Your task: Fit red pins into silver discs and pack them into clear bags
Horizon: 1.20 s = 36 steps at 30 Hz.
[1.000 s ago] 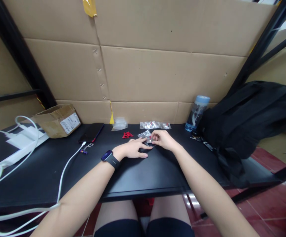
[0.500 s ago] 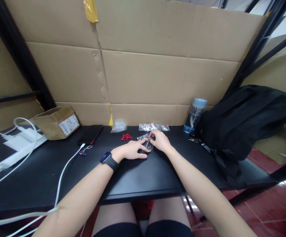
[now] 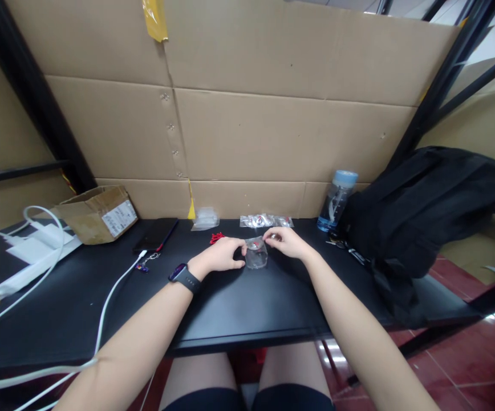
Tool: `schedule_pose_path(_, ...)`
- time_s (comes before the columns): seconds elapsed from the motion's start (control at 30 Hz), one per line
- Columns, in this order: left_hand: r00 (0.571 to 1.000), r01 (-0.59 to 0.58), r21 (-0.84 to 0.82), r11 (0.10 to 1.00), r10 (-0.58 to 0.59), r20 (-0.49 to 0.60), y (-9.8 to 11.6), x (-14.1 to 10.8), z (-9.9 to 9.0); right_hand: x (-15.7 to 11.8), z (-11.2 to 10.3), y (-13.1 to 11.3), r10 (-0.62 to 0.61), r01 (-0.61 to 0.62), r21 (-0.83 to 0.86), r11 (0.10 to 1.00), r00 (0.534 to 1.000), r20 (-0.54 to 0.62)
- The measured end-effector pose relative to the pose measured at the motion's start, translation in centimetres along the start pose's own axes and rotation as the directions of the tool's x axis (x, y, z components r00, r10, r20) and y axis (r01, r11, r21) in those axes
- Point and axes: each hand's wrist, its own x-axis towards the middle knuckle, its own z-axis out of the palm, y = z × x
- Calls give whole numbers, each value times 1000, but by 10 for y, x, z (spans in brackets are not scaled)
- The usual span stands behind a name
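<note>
A small clear plastic bag [image 3: 256, 258] lies on the black table between my hands, with something small, silvery and red showing near its top. My left hand [image 3: 225, 254], with a dark watch [image 3: 184, 276] at the wrist, is at the bag's left edge. Its fingers are curved, and a gap shows between thumb and forefinger. Just right of the bag, my right hand [image 3: 289, 244] has its fingers closed on a small shiny metal piece [image 3: 275, 236], mostly covered by the fingers. Behind the left hand sits a small heap of red pieces [image 3: 217, 237], partly hidden.
Along the cardboard wall lie clear bags [image 3: 206, 218] and a row of packets [image 3: 266, 221]. A bottle [image 3: 337, 200] and black backpack [image 3: 422, 211] stand right. Left are a phone [image 3: 155, 234], cardboard box [image 3: 97, 214], power strip [image 3: 37, 265] and white cables [image 3: 105, 308].
My right hand has moved right, off the plastic bag, with a shiny piece now showing in its fingers. My left hand has drawn back left and its fingers have curled, leaving the bag uncovered.
</note>
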Motion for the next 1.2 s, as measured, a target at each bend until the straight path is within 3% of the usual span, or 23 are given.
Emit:
schedule_pose_path(0.17,989,2,82,997,10,-146,2,8,14,1,4,7,-15,21,-98,995,998,58)
schedule_pose_path(0.3,980,49,90,995,-30,-198,4,8,10,2,4,7,-15,21,-97,995,998,60)
schedule_pose_path(0.47,966,103,-128,986,-130,-225,2,6,2,3,1,7,-21,22,-50,999,1000,18)
schedule_pose_path(0.6,928,218,-321,922,-298,-225,-1,7,10,5,9,4,-6,4,-76,997,999,-37)
schedule_pose_path(0.7,906,289,-287,913,-358,-226,-4,9,17,6,16,1,53,-65,-151,986,995,-83)
schedule_pose_path(0.8,916,288,-141,947,-315,-247,-5,11,22,5,19,-4,58,-75,-136,988,990,-126)
schedule_pose_path(0.93,934,280,27,960,-266,-238,-6,12,25,4,19,-11,-91,81,-151,985,994,-62)
schedule_pose_path(1.07,960,191,77,979,-170,-221,-7,12,27,3,24,-14,13,-6,-354,935,1000,17)
schedule_pose_path(1.2,971,139,31,990,-130,-203,-8,11,27,3,30,-14,78,-34,-400,916,993,94)
